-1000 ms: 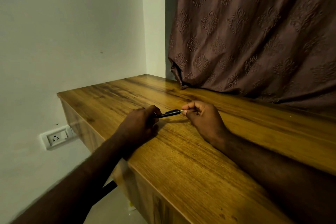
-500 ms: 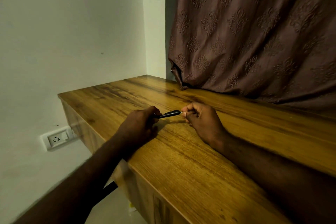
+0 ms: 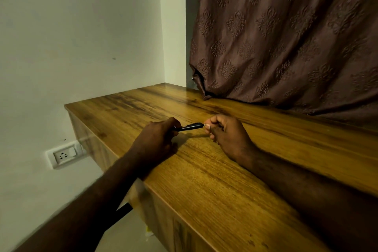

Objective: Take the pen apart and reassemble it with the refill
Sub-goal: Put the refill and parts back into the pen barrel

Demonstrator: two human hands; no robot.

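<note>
A thin black pen is held level just above the wooden desk, its shadow on the wood beneath it. My left hand is closed around the pen's left end, which is hidden in the fist. My right hand pinches the pen's right tip between thumb and forefinger, where a small light point shows. Whether that tip piece is a refill or the pen's nose, I cannot tell.
A brown patterned curtain hangs down onto the back of the desk. The white wall at left carries a power socket below desk level. The desk's left edge drops to the floor.
Both hands keep nearly the same hold on the pen. The right hand's fingers have shifted slightly at the tip.
</note>
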